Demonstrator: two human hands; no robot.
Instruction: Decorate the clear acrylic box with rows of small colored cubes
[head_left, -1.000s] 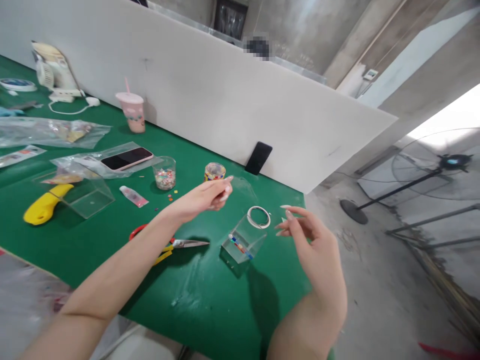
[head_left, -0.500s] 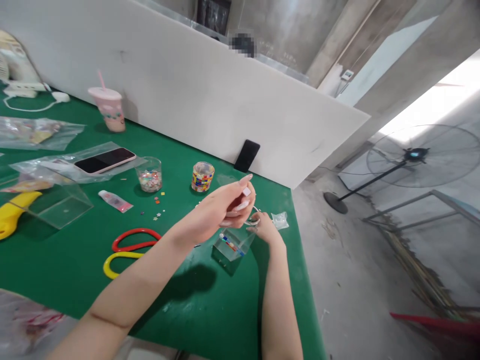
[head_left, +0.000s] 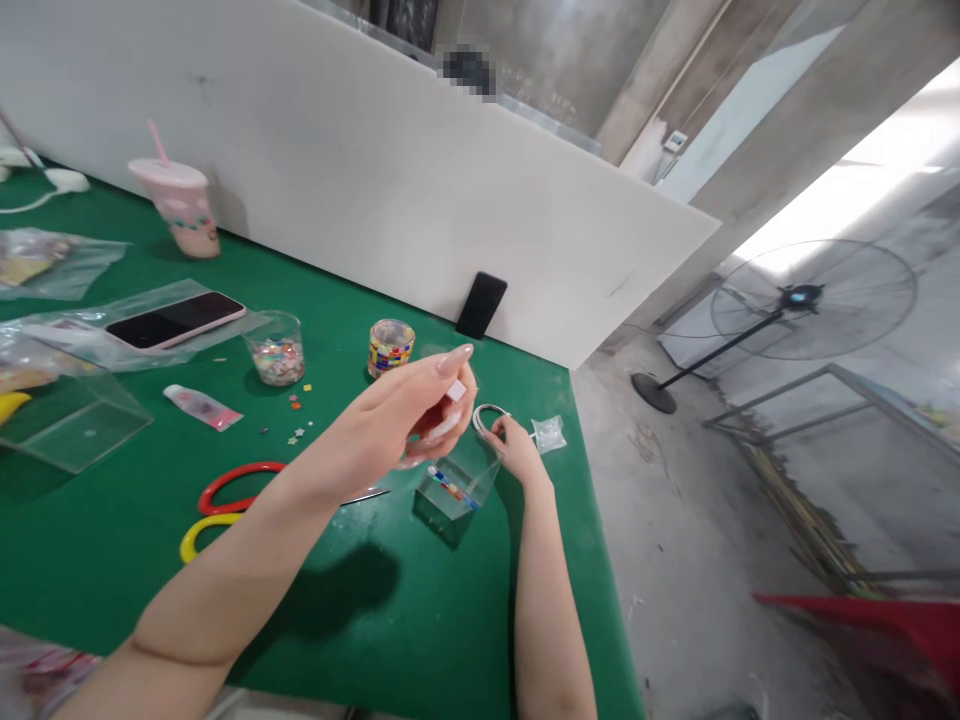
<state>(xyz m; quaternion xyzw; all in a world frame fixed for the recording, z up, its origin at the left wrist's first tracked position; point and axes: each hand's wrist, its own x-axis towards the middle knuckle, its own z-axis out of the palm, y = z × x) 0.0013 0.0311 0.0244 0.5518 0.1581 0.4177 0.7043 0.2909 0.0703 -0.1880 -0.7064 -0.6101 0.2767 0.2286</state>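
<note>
My left hand point(head_left: 409, 425) is raised over the table with its fingers closed around a small pale square tile point(head_left: 455, 391). My right hand point(head_left: 516, 450) is lower, near the table's right side, its fingers closed on the edge of a white ring-shaped object point(head_left: 491, 415). Between and below the hands stands a small clear box point(head_left: 448, 492) with a row of coloured tiles along one edge. Behind my left hand is a round clear container point(head_left: 391, 348) covered in coloured tiles. Scissors point(head_left: 236, 490) with red and yellow handles lie partly under my left forearm.
On the green table point(head_left: 450, 640) are a cup of small pieces point(head_left: 277, 350), a tube point(head_left: 202, 407), a pink-edged phone point(head_left: 176, 320), a pink drink cup point(head_left: 176, 205) and a clear packet point(head_left: 549, 433). A black phone point(head_left: 481, 305) leans on the white partition point(head_left: 420, 190).
My left hand has moved left, away from my right hand, so the white ring now shows more fully. The view has shifted slightly to the right.
</note>
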